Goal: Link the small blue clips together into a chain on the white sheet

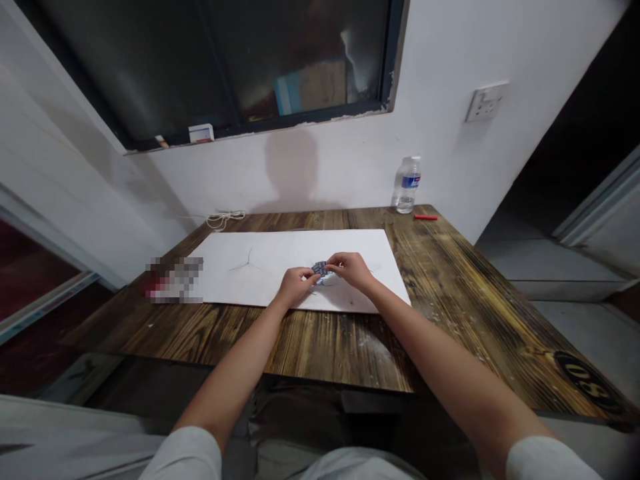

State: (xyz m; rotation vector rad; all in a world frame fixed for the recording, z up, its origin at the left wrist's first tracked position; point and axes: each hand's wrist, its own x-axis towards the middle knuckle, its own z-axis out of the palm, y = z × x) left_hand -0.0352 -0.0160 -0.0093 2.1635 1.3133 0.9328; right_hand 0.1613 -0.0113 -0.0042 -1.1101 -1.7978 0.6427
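Note:
Both my hands are low over a large white sheet (260, 277) lying on the wooden table (440, 300). My left hand (296, 287) and my right hand (351, 270) pinch a small blue-and-white checked piece (320, 272) between them. It looks like folded paper, though the fingers hide most of it and its exact material is unclear. Thin grey lines meeting at a point (247, 262) mark the sheet to the left of my hands.
A plastic water bottle (409, 185) and a red stick (425, 217) stand at the table's back edge. A coiled white cable (225, 218) lies at the back left. A pixelated, blurred object (175, 280) sits left of the sheet.

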